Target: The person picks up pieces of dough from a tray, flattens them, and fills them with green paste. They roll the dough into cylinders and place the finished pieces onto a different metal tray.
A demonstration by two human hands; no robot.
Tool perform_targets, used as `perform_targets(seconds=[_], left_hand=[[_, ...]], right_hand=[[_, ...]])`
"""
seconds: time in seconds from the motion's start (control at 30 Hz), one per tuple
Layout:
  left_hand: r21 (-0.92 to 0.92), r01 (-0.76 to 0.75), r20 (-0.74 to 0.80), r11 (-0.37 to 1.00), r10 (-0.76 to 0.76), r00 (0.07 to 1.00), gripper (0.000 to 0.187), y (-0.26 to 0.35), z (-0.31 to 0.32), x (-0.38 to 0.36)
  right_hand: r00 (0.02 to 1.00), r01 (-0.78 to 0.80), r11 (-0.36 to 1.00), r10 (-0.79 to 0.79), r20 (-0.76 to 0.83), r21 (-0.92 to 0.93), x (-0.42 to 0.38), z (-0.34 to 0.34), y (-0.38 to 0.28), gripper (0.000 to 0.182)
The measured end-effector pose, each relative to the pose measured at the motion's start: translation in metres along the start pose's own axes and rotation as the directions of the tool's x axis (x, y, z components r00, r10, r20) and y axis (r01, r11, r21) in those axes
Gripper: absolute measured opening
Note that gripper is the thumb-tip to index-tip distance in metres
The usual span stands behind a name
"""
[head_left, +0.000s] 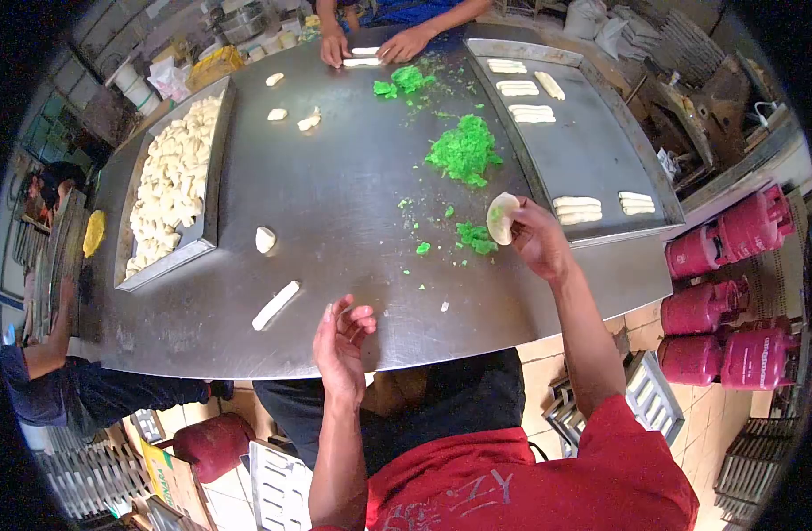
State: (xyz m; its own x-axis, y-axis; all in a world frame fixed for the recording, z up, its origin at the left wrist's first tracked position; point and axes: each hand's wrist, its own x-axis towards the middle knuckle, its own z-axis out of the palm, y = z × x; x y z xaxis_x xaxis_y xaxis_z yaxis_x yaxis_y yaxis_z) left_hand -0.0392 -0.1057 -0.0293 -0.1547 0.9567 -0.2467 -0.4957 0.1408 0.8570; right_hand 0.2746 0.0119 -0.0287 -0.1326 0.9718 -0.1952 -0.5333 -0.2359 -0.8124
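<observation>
My right hand (537, 237) pinches a flattened round of dough (502, 219) with a little green filling on it, just above a small heap of green filling (477, 237). My left hand (342, 345) is raised over the table's near edge, fingers loosely curled and apart, with nothing in it. To its left lies a rolled dough stick (276, 305), and farther back a dough lump (265, 239). A larger heap of green shreds (464, 150) sits beyond my right hand.
A tray of many dough pieces (216, 177) stands at left on the metal table (335, 195). At right, another tray (592, 150) holds grouped dough sticks (578, 210). Across the table, a person's hands (371, 46) roll dough. Pink gas cylinders (729, 239) stand at right; another person sits at left.
</observation>
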Motion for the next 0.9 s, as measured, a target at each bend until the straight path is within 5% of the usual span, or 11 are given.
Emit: perform_targets(seconds=[0.03,0.07,0.1,0.13,0.2,0.4,0.83,0.9], left_hand=[[0.034,0.02,-0.001,0.999,-0.02,1.0,0.054,0.0,0.001,0.0],[0.033,0.021,-0.003,0.999,-0.021,1.0,0.054,0.0,0.002,-0.001],[0.032,0.026,0.009,0.999,-0.026,1.0,0.054,0.001,0.004,0.0],[0.03,0.031,0.021,0.999,-0.032,0.999,0.053,0.002,0.004,0.0],[0.032,0.026,0.019,0.999,-0.027,0.999,0.053,0.003,0.003,-0.001],[0.061,0.028,-0.007,0.998,-0.027,1.0,0.053,0.003,-0.001,-0.002],[0.02,0.071,0.011,0.997,-0.071,0.997,0.038,0.003,0.007,-0.001],[0.044,0.058,0.004,0.997,-0.058,0.998,0.039,0.004,0.006,-0.002]], right_hand=[[1.0,-0.001,1.0,0.001,0.0,-0.001,0.001,-0.001,0.001,0.028],[0.998,0.034,0.901,-0.05,-0.027,-0.432,0.002,-0.002,0.003,0.034],[0.994,0.047,0.625,-0.109,-0.028,-0.779,0.003,0.0,0.003,0.04],[0.994,0.046,0.625,-0.109,-0.028,-0.78,0.005,-0.005,0.006,0.04],[0.892,0.396,0.014,-0.243,0.381,-0.918,0.014,-0.015,0.012,0.053],[0.921,0.374,-0.15,-0.055,0.385,-0.915,0.028,-0.02,0.023,0.056],[0.918,0.379,-0.069,-0.095,0.385,-0.923,0.043,-0.015,0.025,0.029],[0.922,0.369,-0.164,-0.063,0.383,-0.915,0.045,-0.016,0.024,0.028]])
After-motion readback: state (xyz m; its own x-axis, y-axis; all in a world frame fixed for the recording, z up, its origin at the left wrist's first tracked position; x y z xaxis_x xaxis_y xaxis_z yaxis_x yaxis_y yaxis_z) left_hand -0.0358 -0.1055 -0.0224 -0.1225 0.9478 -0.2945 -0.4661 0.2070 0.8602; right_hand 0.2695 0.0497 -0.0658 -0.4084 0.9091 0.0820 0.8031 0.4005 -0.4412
